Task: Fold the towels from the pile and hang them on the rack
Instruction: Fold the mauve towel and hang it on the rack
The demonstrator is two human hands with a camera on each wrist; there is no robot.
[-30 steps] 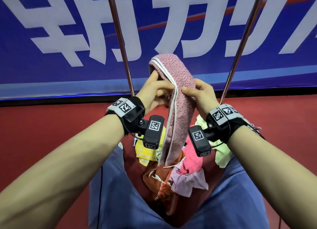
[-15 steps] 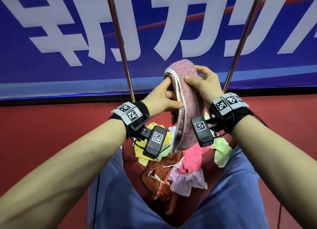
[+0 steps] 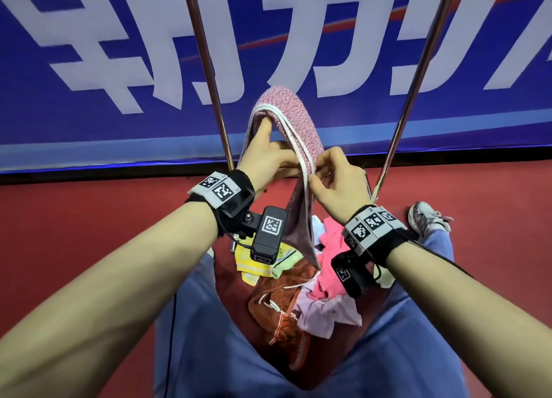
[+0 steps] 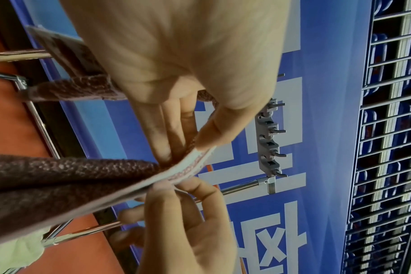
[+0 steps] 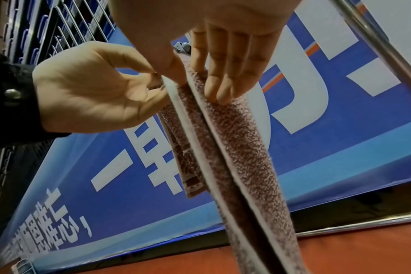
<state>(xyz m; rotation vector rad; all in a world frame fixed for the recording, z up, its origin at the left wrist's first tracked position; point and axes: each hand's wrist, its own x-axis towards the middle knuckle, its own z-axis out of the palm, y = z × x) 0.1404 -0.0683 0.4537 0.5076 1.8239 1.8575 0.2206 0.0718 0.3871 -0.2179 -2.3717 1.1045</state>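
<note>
A pink towel (image 3: pixel 294 117) with white edging hangs folded lengthwise over my left hand (image 3: pixel 274 141), whose fingers reach up inside the fold while the thumb pinches the layers. My right hand (image 3: pixel 316 173) pinches the white edges together lower down on the right side. In the right wrist view the towel (image 5: pixel 237 133) hangs straight down between the right fingers (image 5: pixel 223 89) and the thumb. The pile of towels (image 3: pixel 286 293) lies on the red floor between my legs. The rack's two metal poles (image 3: pixel 209 69) (image 3: pixel 418 69) rise just behind the towel.
A blue banner (image 3: pixel 89 123) with white characters stands right behind the rack. A hook bar (image 4: pixel 270 139) sits at the rack's top. My shoe (image 3: pixel 427 218) rests beside the right pole. A metal grid fence (image 4: pixel 392 148) stands further back.
The left fingers have slid higher up inside the fold, lifting the towel's top. The right hand has come down from the top to the white edge.
</note>
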